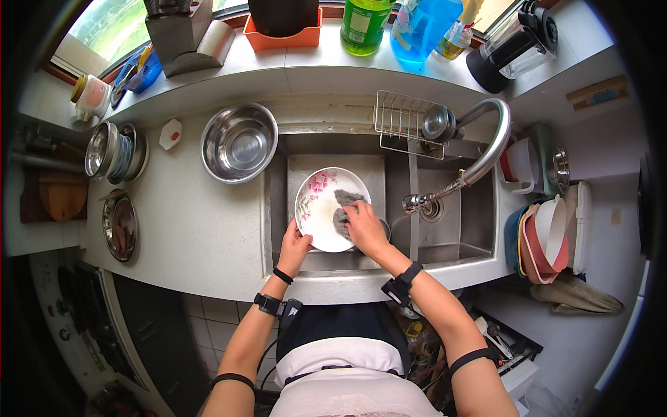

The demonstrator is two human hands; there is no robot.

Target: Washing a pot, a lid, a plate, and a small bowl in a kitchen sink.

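A white plate with a pink flower pattern (319, 219) is held above the left basin of the steel sink (333, 159). My left hand (295, 246) grips the plate's lower left rim, thumb on top. Pressed against the plate's right side, my right hand (366, 227) holds a grey scrubbing cloth (342, 221), part of which spreads out beyond the fingertips. A brownish smear shows near the plate's middle. Behind my right hand, the rim of a round dish (386, 229) peeks out, mostly hidden.
A steel bowl (239, 143) stands on the counter left of the sink. The curved faucet (490, 140) reaches over the right basin, beside a wire rack (401, 120). Stacked plastic basins (542, 234) line the right end. Bottles, including a green one (365, 26), stand on the sill.
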